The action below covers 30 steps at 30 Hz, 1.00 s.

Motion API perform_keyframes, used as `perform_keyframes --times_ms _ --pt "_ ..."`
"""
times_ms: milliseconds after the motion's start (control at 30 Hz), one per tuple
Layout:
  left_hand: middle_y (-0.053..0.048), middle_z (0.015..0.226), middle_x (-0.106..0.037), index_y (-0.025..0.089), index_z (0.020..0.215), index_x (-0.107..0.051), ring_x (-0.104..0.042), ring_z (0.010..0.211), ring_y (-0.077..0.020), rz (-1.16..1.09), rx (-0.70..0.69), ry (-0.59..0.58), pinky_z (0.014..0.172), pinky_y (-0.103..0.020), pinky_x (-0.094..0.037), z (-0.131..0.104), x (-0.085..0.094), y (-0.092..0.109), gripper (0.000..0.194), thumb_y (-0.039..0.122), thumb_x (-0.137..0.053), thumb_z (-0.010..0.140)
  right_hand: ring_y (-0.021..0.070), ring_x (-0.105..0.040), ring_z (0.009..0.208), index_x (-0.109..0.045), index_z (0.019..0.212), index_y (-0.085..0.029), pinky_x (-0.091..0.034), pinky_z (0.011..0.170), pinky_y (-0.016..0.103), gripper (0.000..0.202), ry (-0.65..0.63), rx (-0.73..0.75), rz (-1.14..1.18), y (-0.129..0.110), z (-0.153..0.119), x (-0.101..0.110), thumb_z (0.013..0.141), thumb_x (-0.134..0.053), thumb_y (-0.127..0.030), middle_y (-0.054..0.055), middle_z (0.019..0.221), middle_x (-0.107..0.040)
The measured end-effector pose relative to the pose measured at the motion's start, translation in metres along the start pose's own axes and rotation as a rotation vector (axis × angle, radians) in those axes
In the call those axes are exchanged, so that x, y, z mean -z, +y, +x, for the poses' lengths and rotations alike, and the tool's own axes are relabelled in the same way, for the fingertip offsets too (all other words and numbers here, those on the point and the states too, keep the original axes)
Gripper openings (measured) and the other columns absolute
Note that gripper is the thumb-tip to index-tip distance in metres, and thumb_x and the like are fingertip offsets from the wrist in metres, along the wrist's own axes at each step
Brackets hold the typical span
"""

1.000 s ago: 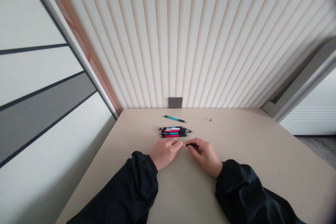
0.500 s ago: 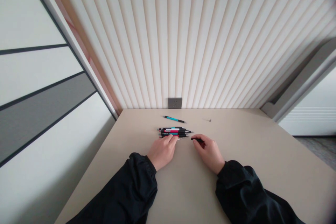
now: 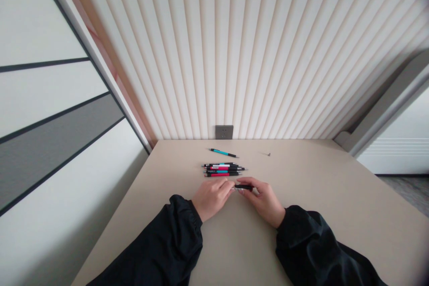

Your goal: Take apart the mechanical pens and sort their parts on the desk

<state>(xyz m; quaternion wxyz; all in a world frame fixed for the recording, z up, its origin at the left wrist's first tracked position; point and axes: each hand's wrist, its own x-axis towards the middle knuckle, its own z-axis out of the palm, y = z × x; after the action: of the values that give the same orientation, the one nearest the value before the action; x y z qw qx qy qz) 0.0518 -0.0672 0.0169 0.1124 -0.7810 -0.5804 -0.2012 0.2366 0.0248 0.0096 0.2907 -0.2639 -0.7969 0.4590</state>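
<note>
My left hand point(image 3: 214, 196) is closed in a pinch on a thin clear-silvery pen part point(image 3: 237, 188), mostly hidden by the fingers. Pinched in my right hand point(image 3: 263, 199) is a black pen barrel point(image 3: 244, 186). The two parts meet or nearly meet between my fingertips; whether they are joined is too small to tell. Just beyond my hands lies a bundle of several pens point(image 3: 223, 168), black with red, blue and white bodies. A single blue and black pen point(image 3: 224, 153) lies farther back, slightly slanted.
The beige table point(image 3: 301, 178) reaches back to a ribbed wall with a dark socket point(image 3: 224, 132). A tiny grey object point(image 3: 268, 154) lies at the back right of the table. White and grey panels stand at the left.
My left hand has come away from the bundle, towards me and right, with the thin part. My right hand has moved left with the black barrel, and the hands are now together.
</note>
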Motion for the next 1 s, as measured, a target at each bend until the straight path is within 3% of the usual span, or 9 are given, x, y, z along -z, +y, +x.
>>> perform_keyframes --times_ms 167,367,633,1000 --pt "0.000 0.075 -0.059 0.019 0.093 -0.060 -0.058 0.062 -0.0139 -0.017 -0.026 0.002 0.055 -0.025 -0.042 -0.001 0.001 -0.003 0.017 0.022 -0.043 0.095 0.0188 -0.066 0.089 -0.057 0.115 -0.025 -0.053 0.076 0.030 0.033 -0.036 -0.020 0.058 0.000 -0.001 0.000 0.082 -0.062 -0.028 0.002 0.095 -0.072" --pt "-0.001 0.074 -0.059 0.019 0.095 -0.060 -0.058 0.063 -0.0136 -0.033 -0.054 0.032 0.058 -0.024 -0.042 0.001 0.006 -0.001 0.019 0.021 -0.042 0.095 0.0194 -0.067 0.094 -0.059 0.105 -0.024 -0.053 0.078 0.030 0.026 -0.037 -0.041 0.106 0.001 -0.002 0.000 0.080 -0.065 -0.028 0.002 0.095 -0.073" --pt "-0.001 0.074 -0.060 0.019 0.096 -0.059 -0.059 0.064 -0.0137 -0.037 -0.045 0.037 0.060 -0.024 -0.045 0.002 0.012 0.000 0.020 0.021 -0.039 0.096 0.0191 -0.066 0.086 -0.063 0.094 -0.021 -0.051 0.081 0.032 0.017 0.025 -0.029 -0.005 -0.002 -0.002 -0.001 0.080 -0.066 -0.031 0.003 0.090 -0.071" --pt "-0.001 0.074 -0.061 0.019 0.096 -0.057 -0.060 0.066 -0.0137 -0.079 -0.070 0.029 0.060 -0.024 -0.045 0.000 0.007 -0.001 0.015 0.021 -0.042 0.095 0.0170 -0.066 0.081 -0.064 0.088 -0.021 -0.052 0.076 0.028 0.015 0.050 0.033 0.008 0.000 -0.005 -0.003 0.081 -0.066 -0.034 0.002 0.084 -0.070"
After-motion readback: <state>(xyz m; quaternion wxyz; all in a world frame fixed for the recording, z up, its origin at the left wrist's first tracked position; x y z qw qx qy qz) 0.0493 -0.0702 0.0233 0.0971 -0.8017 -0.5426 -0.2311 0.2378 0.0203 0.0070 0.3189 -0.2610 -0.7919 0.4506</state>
